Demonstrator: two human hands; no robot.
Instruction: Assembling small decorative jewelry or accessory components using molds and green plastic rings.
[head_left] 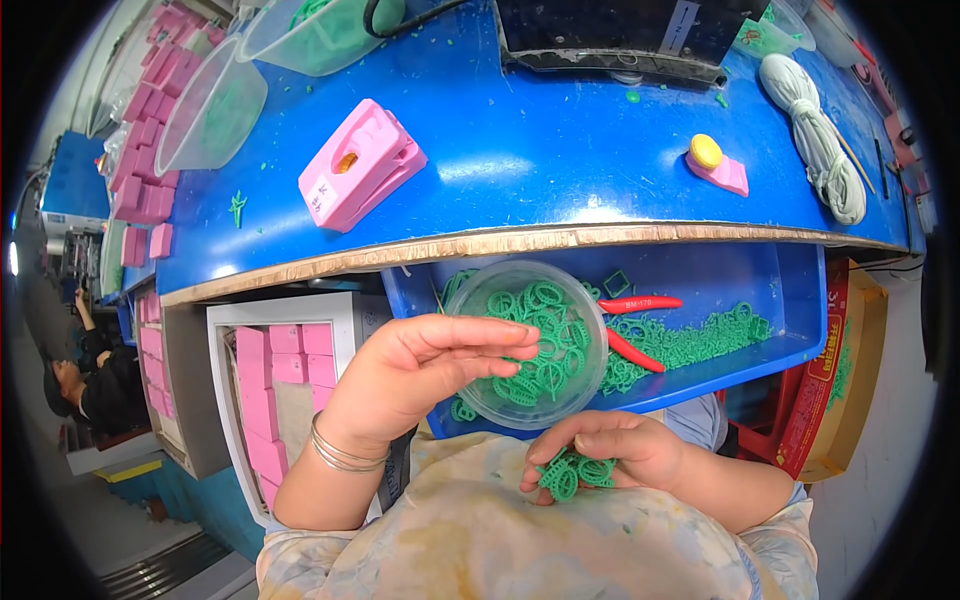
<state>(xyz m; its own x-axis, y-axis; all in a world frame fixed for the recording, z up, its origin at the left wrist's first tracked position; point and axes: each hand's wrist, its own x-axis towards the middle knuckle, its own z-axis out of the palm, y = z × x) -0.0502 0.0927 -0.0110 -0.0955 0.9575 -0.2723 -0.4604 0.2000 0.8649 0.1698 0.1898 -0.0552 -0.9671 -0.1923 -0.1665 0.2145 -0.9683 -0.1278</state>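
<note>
My left hand (430,372) reaches over the clear round plastic tub (473,394) with its fingers stretched out straight and nothing visible in them. The tub holds many small green openwork rings (548,378). My right hand (635,447) is curled around a small cluster of similar green rings (568,476), held close to my lap just below the tub. Red-handled pliers (640,304) lie against the right side of the tub, their jaws hidden. Beneath is a blue plastic tray (790,342) with a heap of green pieces (690,335).
On the blue tabletop (480,190) lie a pink mould block (362,165), a small pink piece with a yellow knob (706,152) and a white cord bundle (812,130). A black device (610,45) stands behind. Pink blocks (262,400) fill a drawer at left. Another person (105,385) is far left.
</note>
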